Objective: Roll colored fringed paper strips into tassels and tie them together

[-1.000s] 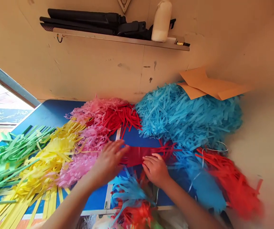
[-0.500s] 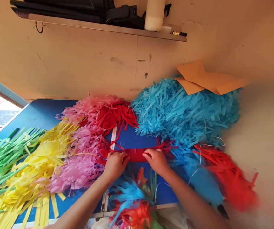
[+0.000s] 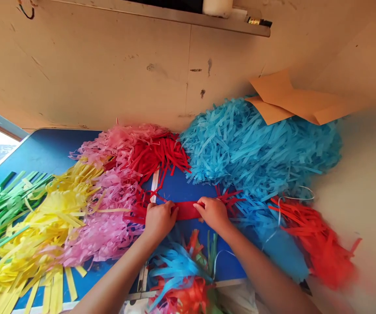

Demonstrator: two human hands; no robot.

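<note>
A strip of red tissue paper point(image 3: 186, 210) with fringed ends stretches flat between my hands, low over the blue table point(image 3: 171, 187). My left hand point(image 3: 160, 219) pinches its left part, fingers curled and thumb pressed in. On the right part, my right hand point(image 3: 212, 213) grips the paper between thumb and fingers. Beside my left hand lies pink-violet fringed paper point(image 3: 106, 237). Just beyond my right hand is blue fringed paper point(image 3: 256, 218). Nearer me, below the strip, sits a mixed blue and red tassel bunch point(image 3: 181, 270).
Yellow fringe point(image 3: 53, 209) and green fringe point(image 3: 5, 209) cover the left side. A large light-blue heap point(image 3: 259, 152) bears orange paper pieces point(image 3: 282, 98). Red fringe point(image 3: 318, 240) and white string point(image 3: 279, 213) lie at right. A shelf point(image 3: 161, 14) juts from the wall above.
The view has tilted downward, so the shelf sits higher in the picture. My hands have come slightly closer together on the red strip, the right one shifting left.
</note>
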